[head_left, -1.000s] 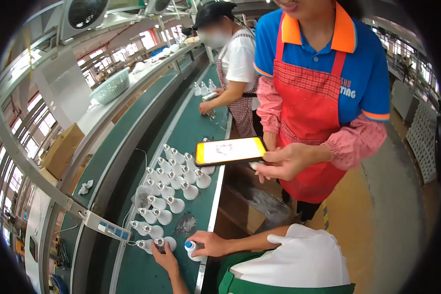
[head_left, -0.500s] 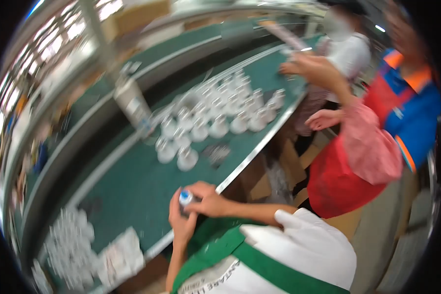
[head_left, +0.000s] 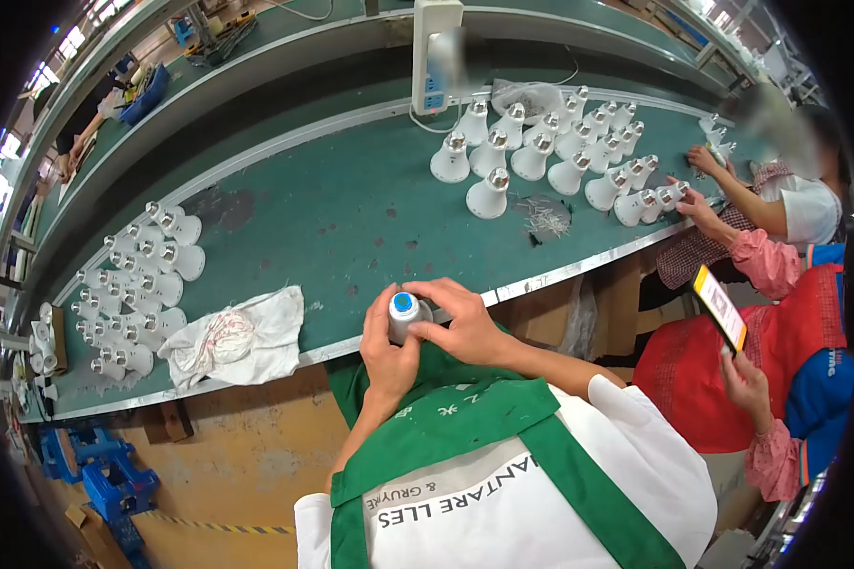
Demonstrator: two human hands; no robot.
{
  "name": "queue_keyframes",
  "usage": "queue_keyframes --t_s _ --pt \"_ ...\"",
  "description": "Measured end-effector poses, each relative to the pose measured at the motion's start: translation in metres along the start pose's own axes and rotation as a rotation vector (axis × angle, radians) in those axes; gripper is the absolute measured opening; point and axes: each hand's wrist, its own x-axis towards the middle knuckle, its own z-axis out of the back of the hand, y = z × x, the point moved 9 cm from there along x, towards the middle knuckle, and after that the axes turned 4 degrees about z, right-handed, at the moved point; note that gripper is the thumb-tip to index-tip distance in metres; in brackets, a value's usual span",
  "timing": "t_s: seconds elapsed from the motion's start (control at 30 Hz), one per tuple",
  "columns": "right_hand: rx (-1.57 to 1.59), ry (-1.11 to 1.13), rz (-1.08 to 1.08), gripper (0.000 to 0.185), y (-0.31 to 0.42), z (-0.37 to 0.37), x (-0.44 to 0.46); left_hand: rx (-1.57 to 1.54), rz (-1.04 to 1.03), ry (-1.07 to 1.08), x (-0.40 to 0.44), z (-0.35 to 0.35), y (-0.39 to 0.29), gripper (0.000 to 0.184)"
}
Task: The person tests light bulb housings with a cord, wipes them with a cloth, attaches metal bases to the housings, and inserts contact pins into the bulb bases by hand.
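Note:
A small white bottle with a blue top point(head_left: 405, 309) is upright at the table's front edge, between my two hands. My left hand point(head_left: 387, 356) is wrapped round its left side. From the right, my right hand point(head_left: 462, 324) closes on the same bottle, fingers along its far side. White bulb-shaped parts with metal tops point(head_left: 488, 193) stand in rows on the green table point(head_left: 332, 228), beyond my right hand. Beside them lies a small pile of thin pins point(head_left: 547, 218). To the left, a crumpled white cloth point(head_left: 237, 339) lies next to more bulb-shaped parts point(head_left: 152, 327).
A power strip point(head_left: 434, 71) stands at the table's far side. On the right, a person in a red apron point(head_left: 693, 379) holds a phone point(head_left: 720, 309) and touches a bulb part. Another person point(head_left: 811, 211) works farther along. Blue stools point(head_left: 114, 479) are at lower left.
The view has swung left, bringing in the cloth and left-hand bulb parts. My left hand has left the bulb parts and joined my right on the bottle. The co-worker's hand now reaches the bulb parts.

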Motion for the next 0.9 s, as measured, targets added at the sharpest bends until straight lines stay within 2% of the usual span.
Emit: queue_keyframes --t_s 0.17,0.3,0.37,0.5,0.6,0.7,0.8,0.83,0.9 --pt "-0.063 0.053 0.094 0.044 0.003 0.012 0.024 -0.042 0.015 -0.036 0.010 0.006 -0.001 0.052" --pt "-0.244 0.006 0.210 0.038 -0.013 0.026 0.082 -0.088 0.057 -0.067 0.014 0.014 0.002 0.055" --pt "-0.476 0.048 0.294 0.037 -0.031 0.024 0.123 -0.084 0.075 -0.078 0.013 0.019 0.004 0.056" --pt "-1.085 0.234 -0.027 0.035 -0.097 0.024 0.201 -0.052 0.067 -0.109 0.007 0.032 0.005 0.056" --pt "-1.447 0.369 -0.165 0.030 -0.139 0.028 0.228 -0.120 0.118 -0.142 0.002 0.040 0.006 0.057" --pt "-1.386 0.380 -0.345 0.028 -0.166 0.032 0.236 -0.058 0.078 -0.136 0.000 0.048 0.001 0.056" --pt "-1.085 0.349 -0.370 0.030 -0.165 0.023 0.232 -0.028 0.073 -0.101 -0.003 0.050 0.001 0.061" --pt "-0.989 0.342 -0.372 0.030 -0.145 0.019 0.228 -0.039 0.081 -0.095 -0.002 0.048 0.001 0.061" --pt "-0.955 0.262 -0.192 0.024 -0.123 -0.009 0.218 -0.057 0.127 -0.097 -0.012 0.049 0.006 0.060"
